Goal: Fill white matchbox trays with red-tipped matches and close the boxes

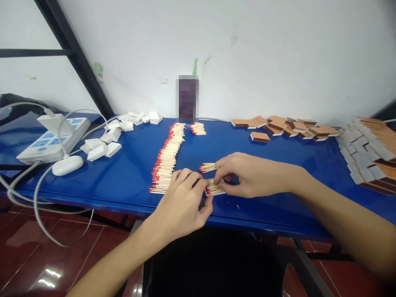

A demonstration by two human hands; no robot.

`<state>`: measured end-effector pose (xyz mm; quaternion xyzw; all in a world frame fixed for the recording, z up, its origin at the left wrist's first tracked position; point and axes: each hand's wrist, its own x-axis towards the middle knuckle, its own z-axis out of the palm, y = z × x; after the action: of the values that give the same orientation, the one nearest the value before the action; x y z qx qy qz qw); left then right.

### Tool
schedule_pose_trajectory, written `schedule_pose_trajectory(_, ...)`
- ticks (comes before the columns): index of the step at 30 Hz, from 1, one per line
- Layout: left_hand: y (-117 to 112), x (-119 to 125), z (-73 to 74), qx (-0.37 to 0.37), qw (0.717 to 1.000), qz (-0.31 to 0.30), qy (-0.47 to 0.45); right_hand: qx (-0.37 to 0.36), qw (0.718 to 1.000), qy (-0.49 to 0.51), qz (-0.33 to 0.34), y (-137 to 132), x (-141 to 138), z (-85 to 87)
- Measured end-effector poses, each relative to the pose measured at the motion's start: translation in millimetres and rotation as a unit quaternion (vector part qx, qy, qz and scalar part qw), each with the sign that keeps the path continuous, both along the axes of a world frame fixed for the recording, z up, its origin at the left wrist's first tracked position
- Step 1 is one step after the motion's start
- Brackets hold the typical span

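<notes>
A small white matchbox tray [211,181] lies near the table's front edge, with red-tipped matches [214,189] inside. My left hand [185,202] grips the tray's left end between thumb and fingers. Bent over the right part of the tray, my right hand [247,175] has its thumb and fingertips closed at the matches; what exactly they pinch is partly hidden. A small bunch of matches [208,167] lies just behind the tray, partly covered by my right fingers. To the left, a long row of matches [167,159] runs back from my left hand.
A short match pile [198,128] lies farther back. White trays [103,144] are scattered left, beside a power strip [55,138] with looping cables. Brown matchbox sleeves [284,126] lie at back right; stacked matchboxes [368,154] stand far right. A pixelated dark object [187,99] leans at the wall.
</notes>
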<state>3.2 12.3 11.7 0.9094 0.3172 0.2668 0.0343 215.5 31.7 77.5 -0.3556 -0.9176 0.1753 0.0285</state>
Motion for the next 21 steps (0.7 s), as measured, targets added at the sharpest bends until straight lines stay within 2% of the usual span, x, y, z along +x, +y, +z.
schedule_pose_trajectory(3,0,0,0.2,-0.001,1.000,-0.001,0.001,0.048,0.998,0.010,-0.032,2,0,-2.3)
schedule_pose_trajectory(7,-1,-1,1.2,-0.003,1.000,-0.001,0.009,0.122,0.986,0.014,-0.112,10,2,-9.2)
schedule_pose_trajectory(9,-1,-1,1.6,-0.008,1.000,0.000,0.010,0.119,0.985,0.020,-0.125,14,5,-12.7)
schedule_pose_trajectory(14,0,-1,1.1,-0.013,1.000,0.000,0.009,0.072,0.990,0.059,-0.107,24,10,-21.2)
schedule_pose_trajectory(21,-1,-1,2.0,-0.004,1.000,0.008,0.024,0.060,0.991,0.059,-0.107,29,9,-30.5)
